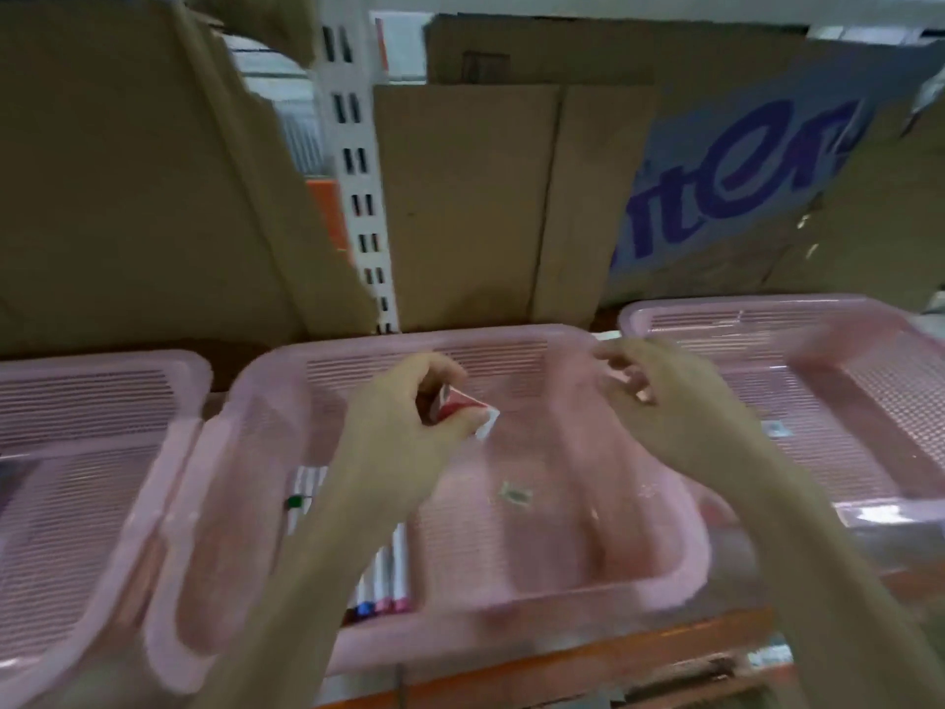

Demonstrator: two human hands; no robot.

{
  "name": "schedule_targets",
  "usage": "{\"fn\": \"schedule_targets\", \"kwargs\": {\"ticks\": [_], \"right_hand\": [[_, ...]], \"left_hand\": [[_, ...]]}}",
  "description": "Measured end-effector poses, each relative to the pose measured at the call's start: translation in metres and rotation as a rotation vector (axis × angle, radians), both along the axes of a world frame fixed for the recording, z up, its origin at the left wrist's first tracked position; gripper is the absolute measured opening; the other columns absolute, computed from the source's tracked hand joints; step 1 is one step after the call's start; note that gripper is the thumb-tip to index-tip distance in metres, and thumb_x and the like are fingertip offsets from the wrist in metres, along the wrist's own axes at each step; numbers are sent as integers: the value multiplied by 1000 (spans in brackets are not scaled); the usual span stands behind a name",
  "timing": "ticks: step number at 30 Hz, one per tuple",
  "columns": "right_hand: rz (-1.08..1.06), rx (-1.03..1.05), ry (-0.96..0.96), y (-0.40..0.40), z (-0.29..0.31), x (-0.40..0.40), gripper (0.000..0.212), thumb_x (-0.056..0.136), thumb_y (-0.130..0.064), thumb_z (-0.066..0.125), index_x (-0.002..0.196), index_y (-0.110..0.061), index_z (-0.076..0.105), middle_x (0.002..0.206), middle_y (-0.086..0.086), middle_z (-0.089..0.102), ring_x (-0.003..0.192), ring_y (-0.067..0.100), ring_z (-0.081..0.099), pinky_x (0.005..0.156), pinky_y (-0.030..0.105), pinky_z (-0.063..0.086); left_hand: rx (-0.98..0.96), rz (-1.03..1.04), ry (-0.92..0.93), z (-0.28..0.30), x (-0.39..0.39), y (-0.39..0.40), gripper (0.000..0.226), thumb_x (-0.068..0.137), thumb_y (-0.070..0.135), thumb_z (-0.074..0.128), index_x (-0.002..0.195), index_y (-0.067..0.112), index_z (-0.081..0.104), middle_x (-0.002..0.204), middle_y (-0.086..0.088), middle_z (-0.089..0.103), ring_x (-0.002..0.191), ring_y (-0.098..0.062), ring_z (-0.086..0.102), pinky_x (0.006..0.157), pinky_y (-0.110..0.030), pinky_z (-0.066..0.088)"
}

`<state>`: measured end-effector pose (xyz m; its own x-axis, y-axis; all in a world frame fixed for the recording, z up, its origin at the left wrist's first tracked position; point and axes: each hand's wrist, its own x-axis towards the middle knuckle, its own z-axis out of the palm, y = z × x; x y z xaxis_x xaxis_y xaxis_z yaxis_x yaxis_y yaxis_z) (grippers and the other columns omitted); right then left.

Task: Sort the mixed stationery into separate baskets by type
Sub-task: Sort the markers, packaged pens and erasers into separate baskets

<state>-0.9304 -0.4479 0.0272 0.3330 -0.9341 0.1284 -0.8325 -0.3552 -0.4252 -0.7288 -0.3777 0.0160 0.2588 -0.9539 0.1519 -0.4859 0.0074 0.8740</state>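
Note:
Three pink plastic baskets stand in a row on a shelf: a left basket (102, 391), a middle basket (680, 555) and a right basket (869, 340). Over the middle basket my left hand (404, 427) grips a small red and white item (463, 406), too blurred to name. My right hand (659, 401) hovers between the middle and right baskets with curled fingers; whether they hold anything is unclear. Several white markers (388, 575) with coloured caps lie in the middle basket under my left forearm. A small pale scrap (514, 493) lies on its floor.
Brown cardboard boxes (470, 197) stand right behind the baskets, one with a blue printed panel (741, 171). A white slotted shelf upright (358, 171) rises between them. The orange shelf edge (588, 652) runs along the front. A small label (774, 429) lies in the right basket.

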Motion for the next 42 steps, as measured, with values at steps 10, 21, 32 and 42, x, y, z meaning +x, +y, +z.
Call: {"fn": "schedule_targets", "kwargs": {"ticks": [10, 21, 32, 42], "right_hand": [[-57, 98, 176, -55, -36, -186, 32, 92, -22, 57, 121, -10, 60, 109, 10, 67, 96, 25, 62, 83, 33, 47], [209, 405, 399, -79, -59, -209, 39, 98, -32, 46, 135, -18, 46, 132, 2, 54, 118, 21, 51, 92, 28, 39], [257, 375, 326, -87, -67, -209, 38, 99, -33, 43, 133, -17, 48, 122, 4, 58, 107, 22, 56, 85, 30, 45], [134, -54, -125, -51, -48, -175, 19, 91, -20, 58, 108, -14, 65, 90, -8, 62, 76, 10, 58, 65, 19, 46]], "left_hand": [[170, -495, -283, 16, -200, -81, 25, 78, 22, 76, 98, 20, 61, 88, 12, 51, 83, -5, 54, 68, -10, 43], [584, -611, -780, -33, -239, -123, 16, 84, 5, 64, 99, 9, 66, 95, -5, 64, 84, -19, 61, 74, -30, 53], [614, -577, -950, -48, -240, -118, 15, 82, 2, 62, 93, 9, 70, 90, -6, 66, 79, -20, 65, 76, -38, 56], [21, -262, -607, 10, -211, -75, 22, 96, 24, 50, 115, 21, 61, 110, 9, 58, 93, -2, 53, 81, -15, 45]]}}
